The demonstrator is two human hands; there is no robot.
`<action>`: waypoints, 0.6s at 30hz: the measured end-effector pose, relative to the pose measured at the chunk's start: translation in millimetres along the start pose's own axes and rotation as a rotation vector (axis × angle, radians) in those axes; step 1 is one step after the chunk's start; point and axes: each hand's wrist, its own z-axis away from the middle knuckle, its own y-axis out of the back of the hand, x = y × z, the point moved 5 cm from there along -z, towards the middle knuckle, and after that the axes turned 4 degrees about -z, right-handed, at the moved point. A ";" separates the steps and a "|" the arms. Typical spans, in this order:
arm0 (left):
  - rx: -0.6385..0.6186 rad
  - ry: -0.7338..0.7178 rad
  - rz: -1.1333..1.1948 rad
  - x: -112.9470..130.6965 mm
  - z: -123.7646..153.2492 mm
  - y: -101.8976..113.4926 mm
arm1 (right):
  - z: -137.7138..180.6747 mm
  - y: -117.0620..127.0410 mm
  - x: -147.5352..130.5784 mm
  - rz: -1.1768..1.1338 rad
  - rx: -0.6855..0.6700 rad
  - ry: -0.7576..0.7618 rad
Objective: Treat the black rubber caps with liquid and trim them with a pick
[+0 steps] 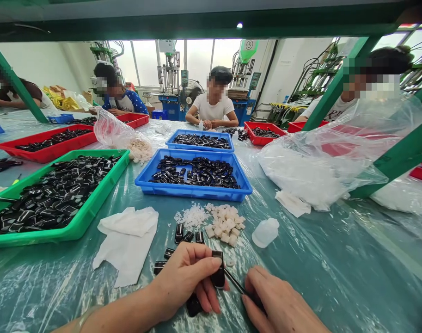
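Observation:
My left hand (188, 277) is closed around a small black plastic part (218, 270), held upright between thumb and fingers. My right hand (280, 305) pinches a thin dark tool (235, 283) whose tip touches that part. More black parts (188, 237) lie loose on the table just beyond my left hand. A heap of small white blocks (226, 223) and a patch of white crumbs (193, 215) sit behind them. A small translucent bottle (265, 232) lies on its side to the right.
A green tray (93, 206) of black parts is at left, a blue tray (193, 190) straight ahead, another blue one (201, 147) and red trays (44, 152) beyond. White cloths (127, 240) and plastic bags (318, 162) lie on the film-covered table. Several people sit opposite.

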 end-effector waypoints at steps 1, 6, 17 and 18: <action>-0.002 0.003 -0.002 -0.3 0.5 0.0 | -0.6 0.0 -0.3 0.014 -0.007 -0.005; -0.032 0.018 -0.023 0.0 2.1 -1.1 | 1.5 -3.3 1.7 0.010 -0.045 -0.016; -0.128 0.001 -0.024 1.6 5.7 -6.6 | 6.8 33.1 1.5 -0.615 0.149 -0.058; -0.151 0.008 -0.023 0.9 6.5 -7.5 | 8.2 38.2 1.7 -0.718 0.186 -0.051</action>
